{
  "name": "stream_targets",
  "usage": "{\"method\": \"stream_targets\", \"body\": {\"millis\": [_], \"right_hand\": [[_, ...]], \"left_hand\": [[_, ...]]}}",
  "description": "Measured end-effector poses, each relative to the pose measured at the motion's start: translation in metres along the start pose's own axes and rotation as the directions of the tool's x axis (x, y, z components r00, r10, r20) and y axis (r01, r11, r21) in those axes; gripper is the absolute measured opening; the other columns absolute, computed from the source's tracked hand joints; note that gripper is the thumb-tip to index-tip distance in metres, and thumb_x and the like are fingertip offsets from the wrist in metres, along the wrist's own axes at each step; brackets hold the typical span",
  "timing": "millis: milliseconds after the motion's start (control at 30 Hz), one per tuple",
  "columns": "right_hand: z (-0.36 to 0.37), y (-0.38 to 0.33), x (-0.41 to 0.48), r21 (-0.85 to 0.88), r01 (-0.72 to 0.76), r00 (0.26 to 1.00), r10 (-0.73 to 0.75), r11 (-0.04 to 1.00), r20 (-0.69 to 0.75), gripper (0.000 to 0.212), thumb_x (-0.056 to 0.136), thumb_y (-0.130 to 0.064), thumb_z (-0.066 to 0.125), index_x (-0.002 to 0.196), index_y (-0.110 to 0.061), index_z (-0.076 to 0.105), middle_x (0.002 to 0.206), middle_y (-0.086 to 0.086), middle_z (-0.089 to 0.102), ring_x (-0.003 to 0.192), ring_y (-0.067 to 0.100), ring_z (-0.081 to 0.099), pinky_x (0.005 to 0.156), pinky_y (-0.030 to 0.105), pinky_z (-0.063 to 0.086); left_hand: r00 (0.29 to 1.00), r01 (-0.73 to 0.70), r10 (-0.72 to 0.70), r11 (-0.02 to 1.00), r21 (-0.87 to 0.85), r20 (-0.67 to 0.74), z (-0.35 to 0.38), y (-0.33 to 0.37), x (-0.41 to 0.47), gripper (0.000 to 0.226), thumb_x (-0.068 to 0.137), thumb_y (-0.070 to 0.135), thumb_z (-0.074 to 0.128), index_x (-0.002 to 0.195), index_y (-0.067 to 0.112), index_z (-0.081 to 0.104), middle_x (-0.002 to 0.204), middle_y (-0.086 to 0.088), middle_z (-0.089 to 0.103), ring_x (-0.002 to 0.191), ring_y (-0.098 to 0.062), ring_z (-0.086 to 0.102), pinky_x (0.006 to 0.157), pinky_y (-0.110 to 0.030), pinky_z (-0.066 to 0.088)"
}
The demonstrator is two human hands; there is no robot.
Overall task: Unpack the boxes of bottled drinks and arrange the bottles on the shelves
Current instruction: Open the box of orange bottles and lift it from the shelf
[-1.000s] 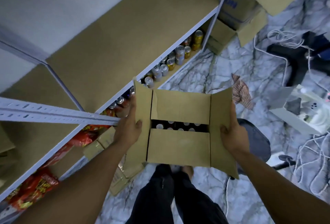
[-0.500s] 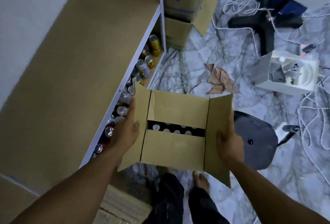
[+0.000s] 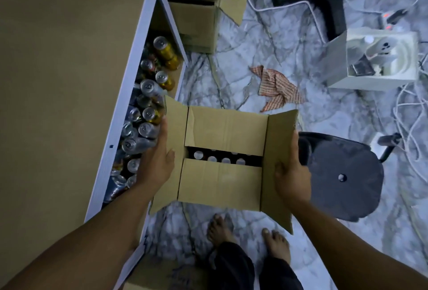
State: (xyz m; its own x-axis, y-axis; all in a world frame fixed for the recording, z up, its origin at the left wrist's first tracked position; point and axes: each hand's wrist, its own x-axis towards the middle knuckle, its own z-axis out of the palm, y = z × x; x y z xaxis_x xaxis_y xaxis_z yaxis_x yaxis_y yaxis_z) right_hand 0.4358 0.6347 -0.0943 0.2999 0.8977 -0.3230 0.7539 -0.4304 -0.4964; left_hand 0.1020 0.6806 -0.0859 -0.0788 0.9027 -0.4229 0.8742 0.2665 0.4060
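A cardboard box (image 3: 222, 174) is held in the air above a marbled floor (image 3: 231, 81). Its two side flaps are spread outward and its two middle flaps lie nearly closed. Through the narrow gap between the middle flaps, the pale caps of dark bottles (image 3: 225, 160) are seen, packed in rows inside the box. The box's left flap is clamped by the left hand (image 3: 155, 167): the thumb is laid on the flap's inner face, while the fingers are pressed together and run straight along its outer side. The box's right flap is clamped likewise by the right hand (image 3: 292, 174), thumb on the inner face. Its fingers are mostly hidden behind the flap, so it cannot be told whether they are spread

To the left of the box, a cardboard-lined shelf (image 3: 69, 81) with a white metal edge is seen. On a lower level, just beside the box's left flap, silver and gold drink cans (image 3: 148, 109) are crowded together. Beyond the box and to its left, brown cartons (image 3: 194, 23) are stacked. A striped cloth (image 3: 278, 88) lies crumpled on the floor near the box's far edge. Just to the right of the box, close by the right hand, a round black stool seat (image 3: 342, 174) is found. Farther right and beyond the box, a white open case (image 3: 379, 63) is set. Below the box, two bare feet (image 3: 220, 232) are planted on the floor
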Motion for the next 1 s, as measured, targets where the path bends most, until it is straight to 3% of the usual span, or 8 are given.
{"method": "stream_targets", "body": {"millis": [100,200,333,433,467,600,867,1000], "right_hand": [[0.006,0.004,0.004,0.000,-0.009,1.000,0.009,1.000,0.008,0.091,0.098,-0.007,0.051,0.162,-0.035,-0.006,0.058,0.006,0.048,0.043,0.028,0.044,0.044,0.033,0.038],[0.009,0.010,0.004,-0.007,-0.014,1.000,0.015,1.000,0.010,0.091,0.098,-0.007,0.052,0.162,-0.035,-0.007,0.060,0.004,0.047,0.043,0.026,0.043,0.043,0.028,0.031],[0.006,0.022,-0.003,-0.001,-0.026,1.000,0.026,1.000,0.008,0.091,0.096,-0.001,0.054,0.163,-0.027,-0.001,0.052,0.002,0.044,0.039,0.023,0.038,0.043,0.026,0.025],[0.002,0.036,-0.009,-0.003,-0.036,0.999,0.036,0.999,0.010,0.093,0.093,0.002,0.055,0.163,-0.027,0.001,0.051,0.002,0.044,0.039,0.024,0.038,0.042,0.025,0.024],[0.000,0.040,-0.010,-0.010,-0.046,0.999,0.046,0.999,0.006,0.095,0.092,0.003,0.056,0.163,-0.028,0.001,0.051,0.003,0.044,0.040,0.026,0.039,0.042,0.025,0.025],[-0.001,0.056,-0.010,-0.041,-0.054,0.998,0.055,0.998,0.008,0.098,0.089,0.003,0.056,0.163,-0.030,0.000,0.051,0.003,0.044,0.040,0.028,0.041,0.042,0.026,0.028],[0.000,0.063,0.005,-0.009,-0.079,0.997,0.079,0.997,0.008,0.098,0.092,-0.002,0.055,0.162,-0.038,-0.003,0.053,0.008,0.049,0.044,0.033,0.046,0.045,0.034,0.039],[0.004,0.060,0.018,-0.003,-0.086,0.996,0.086,0.996,0.005,0.096,0.093,-0.004,0.055,0.163,-0.036,-0.003,0.056,0.008,0.049,0.047,0.033,0.047,0.049,0.036,0.043]], "left_hand": [[1.000,-0.011,0.012,1.000,0.025,-0.021,0.011,-0.003,0.005,0.097,0.102,0.017,0.055,0.153,0.047,-0.022,0.069,-0.016,0.060,0.051,-0.029,0.052,0.044,-0.028,0.030],[0.999,-0.040,0.041,0.999,0.016,-0.032,0.024,-0.009,0.008,0.097,0.101,0.018,0.056,0.156,0.044,-0.018,0.110,-0.033,0.065,0.063,-0.036,0.059,0.050,-0.030,0.035],[0.999,-0.038,0.038,0.999,0.028,0.008,0.038,-0.005,0.002,0.096,0.100,0.019,0.057,0.159,0.042,-0.016,0.078,-0.025,0.064,0.055,-0.034,0.055,0.047,-0.034,0.038],[0.994,-0.098,0.099,0.995,0.012,-0.049,0.049,0.002,-0.001,0.096,0.098,0.014,0.063,0.163,0.035,-0.004,0.095,-0.035,0.066,0.072,-0.045,0.063,0.057,-0.043,0.051],[0.992,-0.114,0.115,0.993,0.011,-0.058,0.055,0.003,-0.001,0.098,0.097,0.013,0.064,0.163,0.037,-0.005,0.096,-0.034,0.067,0.071,-0.044,0.063,0.059,-0.044,0.053],[0.997,-0.073,0.073,0.997,-0.009,0.013,0.071,0.004,-0.004,0.109,0.099,0.018,0.060,0.145,0.063,-0.027,0.056,-0.008,0.052,0.046,-0.026,0.050,0.045,-0.033,0.042],[0.998,-0.069,0.069,0.997,0.022,-0.012,0.072,0.015,0.007,0.107,0.099,0.018,0.060,0.147,0.060,-0.025,0.054,-0.008,0.050,0.044,-0.025,0.046,0.044,-0.034,0.042],[0.999,-0.040,0.039,0.998,0.041,0.014,0.069,0.018,0.022,0.095,0.100,0.019,0.059,0.160,0.041,-0.012,0.052,-0.007,0.046,0.045,-0.027,0.047,0.045,-0.034,0.042]]}}
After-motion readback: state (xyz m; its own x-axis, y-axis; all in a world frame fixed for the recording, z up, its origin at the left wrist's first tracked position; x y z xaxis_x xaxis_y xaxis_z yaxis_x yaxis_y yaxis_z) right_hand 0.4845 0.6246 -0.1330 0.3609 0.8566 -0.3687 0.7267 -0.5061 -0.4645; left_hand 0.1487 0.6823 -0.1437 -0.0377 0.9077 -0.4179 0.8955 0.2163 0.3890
